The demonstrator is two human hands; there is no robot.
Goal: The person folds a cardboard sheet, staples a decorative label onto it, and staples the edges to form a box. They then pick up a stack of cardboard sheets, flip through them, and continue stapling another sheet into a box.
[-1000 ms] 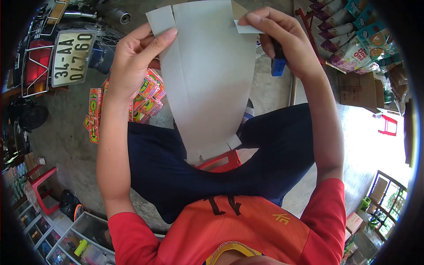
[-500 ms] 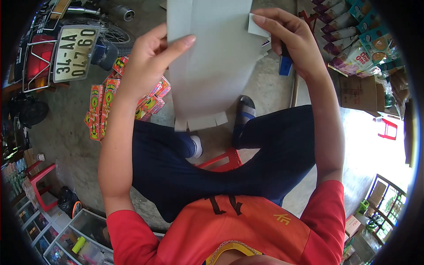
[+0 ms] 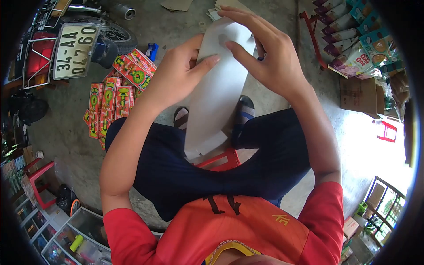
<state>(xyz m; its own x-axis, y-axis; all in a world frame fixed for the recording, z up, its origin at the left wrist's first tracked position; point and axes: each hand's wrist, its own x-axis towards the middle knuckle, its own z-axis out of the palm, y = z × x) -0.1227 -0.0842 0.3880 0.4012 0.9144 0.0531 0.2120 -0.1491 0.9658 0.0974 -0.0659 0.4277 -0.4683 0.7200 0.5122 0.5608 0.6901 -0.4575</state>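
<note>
I hold a grey flat cardboard box blank (image 3: 216, 97) upright between my knees. It is folded narrow, with small flaps at its lower end near the red stool (image 3: 221, 161). My left hand (image 3: 176, 73) grips its upper left edge, thumb across the front. My right hand (image 3: 260, 53) presses over its upper right side, fingers spread on the card. A blue tool seen earlier in my right hand is hidden.
Colourful red and green printed boxes (image 3: 112, 99) lie stacked on the concrete floor at left. A motorbike with its number plate (image 3: 75, 51) stands at far left. Packaged goods (image 3: 353, 39) and a cardboard carton (image 3: 360, 92) sit at right. More flat card lies beyond my hands.
The wide flat blank has been folded in to a narrow shape. Both hands came together over its top and lowered it toward my lap.
</note>
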